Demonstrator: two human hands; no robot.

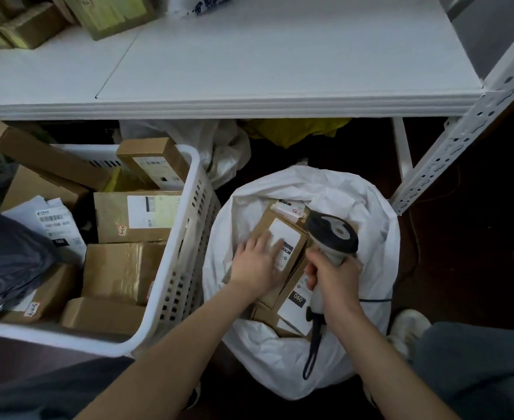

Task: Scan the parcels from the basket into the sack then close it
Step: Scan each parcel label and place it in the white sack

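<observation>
Head view: left hand [257, 262] lies flat, fingers straight, on a cardboard parcel [280, 237] inside the open white sack [370, 237]. Right hand [334, 278] grips the scanner [333, 234] handle. A label [296, 301] below reads "060". Parcels fill the basket [189, 237] alongside.

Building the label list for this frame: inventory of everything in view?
basket: one, white, left
parcels: about seven, brown, in basket
mailer: one, white, in basket
dark bag: one, grey, far left
sack: one, white, open, centre
sack boxes: at least three, brown, in sack
scanner: one, grey-black, over sack
shelf: one, white, top
shelf boxes: several, brown, shelf's left
yellow bag: one, under shelf
shoe: one, white, right of sack
left hand: flat on top sack box
right hand: grips scanner
</observation>
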